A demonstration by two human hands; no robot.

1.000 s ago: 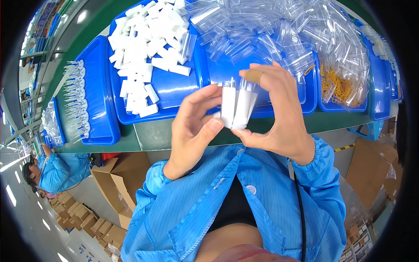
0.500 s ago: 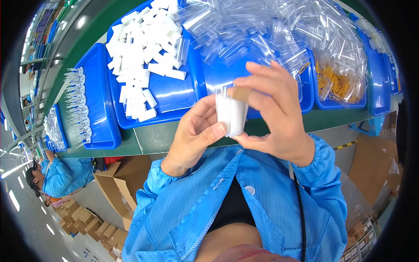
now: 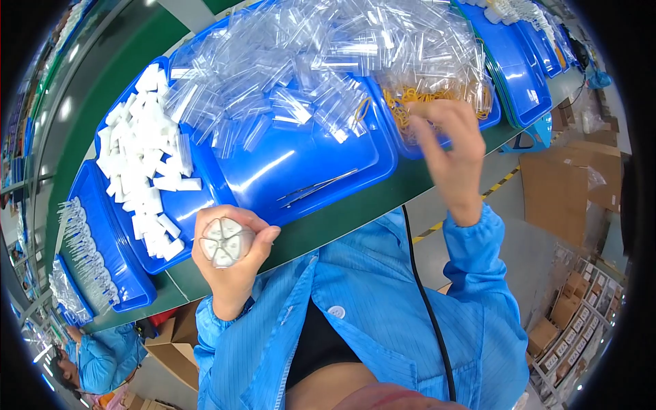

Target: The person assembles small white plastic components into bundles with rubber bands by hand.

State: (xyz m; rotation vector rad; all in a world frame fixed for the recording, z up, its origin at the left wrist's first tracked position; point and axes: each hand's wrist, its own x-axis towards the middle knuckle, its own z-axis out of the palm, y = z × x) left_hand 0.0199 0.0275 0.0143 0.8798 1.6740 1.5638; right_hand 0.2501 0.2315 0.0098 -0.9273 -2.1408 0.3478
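Note:
My left hand (image 3: 236, 277) is wrapped round a bundle of clear tubes with white pieces inside (image 3: 224, 242). The bundle's end faces up, showing several wedge-shaped sections in a ring. To the right, my right hand (image 3: 456, 157) reaches over a pile of yellow rubber bands (image 3: 396, 102) in a blue tray. Its thumb and forefinger come close together at the bands; whether a band is between them is too small to make out.
White cylindrical pieces (image 3: 140, 160) fill a blue tray at left. Clear plastic tubes (image 3: 307, 48) heap over the middle blue tray (image 3: 266, 164), where metal tweezers (image 3: 318, 188) lie near the front rim. White-based, thin-stemmed parts (image 3: 89, 249) line the far left. A co-worker (image 3: 109, 362) is at lower left.
My hands have parted. The left has moved left and down with the bundle, now turned end up. The right has gone from the bundle to the rubber bands. The whole view has shifted.

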